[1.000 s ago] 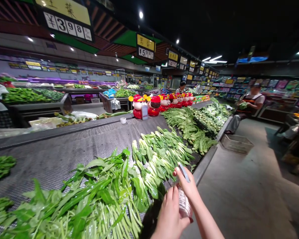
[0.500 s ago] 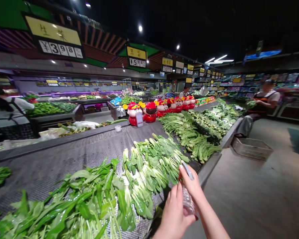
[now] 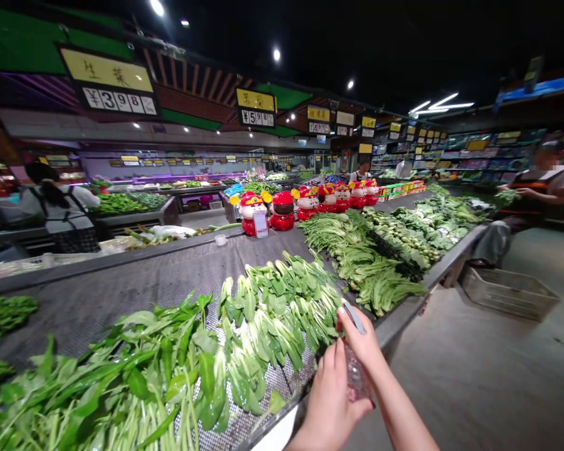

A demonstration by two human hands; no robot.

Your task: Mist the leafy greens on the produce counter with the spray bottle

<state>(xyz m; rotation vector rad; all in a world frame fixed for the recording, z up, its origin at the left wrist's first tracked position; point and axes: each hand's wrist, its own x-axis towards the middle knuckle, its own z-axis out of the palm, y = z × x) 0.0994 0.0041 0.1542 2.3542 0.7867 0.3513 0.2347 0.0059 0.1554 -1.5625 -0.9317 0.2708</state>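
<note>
The left hand point(image 3: 326, 385) is closed around the body of a clear container point(image 3: 356, 382), its thumb underneath and its fingers across the near side. The right hand point(image 3: 361, 335) is also closed, gripping the container's top, where a slim grey piece point(image 3: 354, 316) sticks up beside the thumb. The container sits between the two palms, held over the front edge of a dark, sloping display shelf point(image 3: 136, 269); what is inside it is hard to make out.

Just beyond the fingers lie small bunches of pale-stemmed greens point(image 3: 267, 329), wet and set out in rows. Left of them spreads a heap of long-leaved greens point(image 3: 117, 382), its stems toward the viewer. Farther along the shelf come piles of light green leafy vegetables point(image 3: 352, 247), then darker heads point(image 3: 418, 225).

A row of glossy red figurines point(image 3: 306, 203) lines the back — a small card point(image 3: 261, 223) stands against the nearest one, and a white ring point(image 3: 220, 239) lies to its left.

On the floor at the right is a grey plastic crate point(image 3: 510, 293). Behind it, a person in an orange-trimmed apron point(image 3: 533, 194) holds some greens. At the far left, another person point(image 3: 59, 213) faces away — above hangs a yellow-topped price sign point(image 3: 108, 84) reading 3.98.
</note>
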